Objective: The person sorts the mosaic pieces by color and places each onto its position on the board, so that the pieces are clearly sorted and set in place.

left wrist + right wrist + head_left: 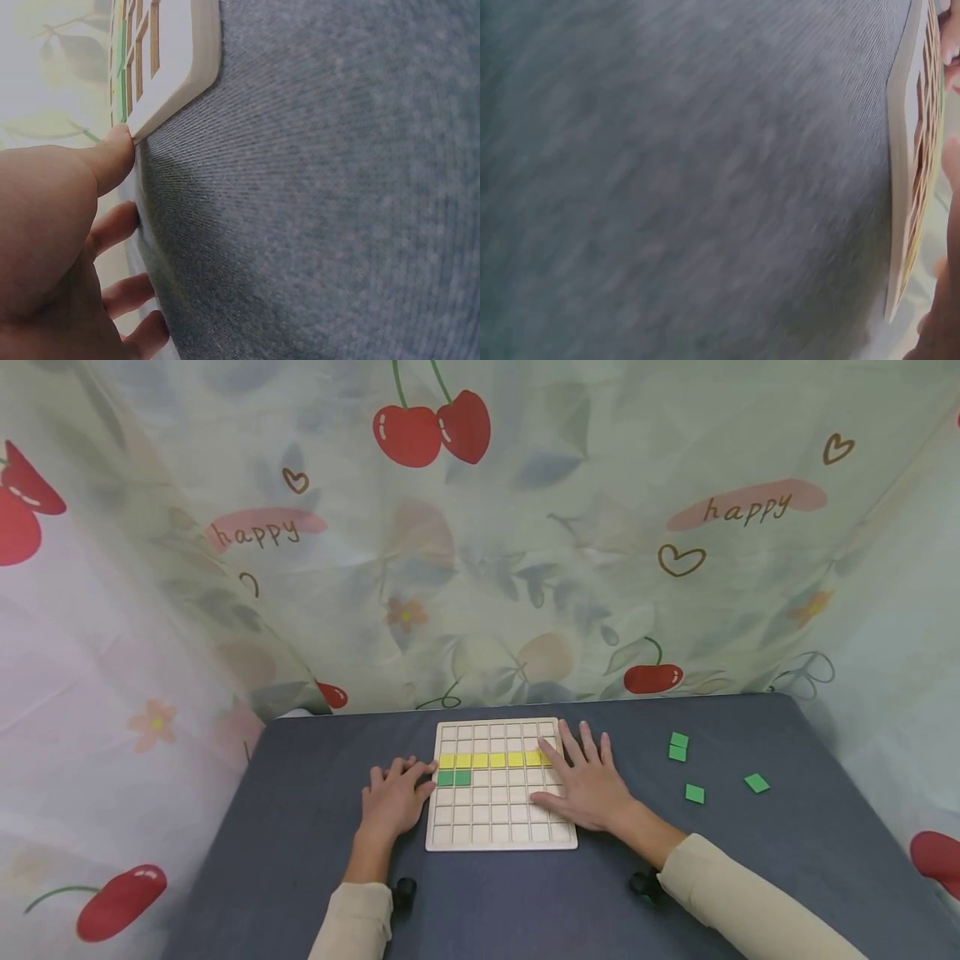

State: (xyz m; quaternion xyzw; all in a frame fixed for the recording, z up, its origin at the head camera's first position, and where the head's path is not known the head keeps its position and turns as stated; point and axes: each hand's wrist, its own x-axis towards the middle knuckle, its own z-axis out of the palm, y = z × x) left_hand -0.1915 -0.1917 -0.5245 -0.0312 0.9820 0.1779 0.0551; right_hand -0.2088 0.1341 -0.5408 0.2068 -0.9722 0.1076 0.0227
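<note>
A pale wooden grid board [501,846] lies on the dark table. One row holds yellow tiles [482,761], and the row below has two green tiles [453,778] at its left end. Beside the board's left edge rests my left hand [392,800]; in the left wrist view its thumb [116,154] touches the board's corner region, the other fingers loosely bent on the cloth. My right hand [592,789] spreads its fingers across the board's right side, covering part of the yellow row's end. In the right wrist view only a sliver of that hand [946,277] shows.
Several loose green tiles lie on the right of the table: two touching ones [678,746], one nearer [694,794] and one farther right [757,783]. A patterned curtain [510,585] hangs behind the table and at both sides.
</note>
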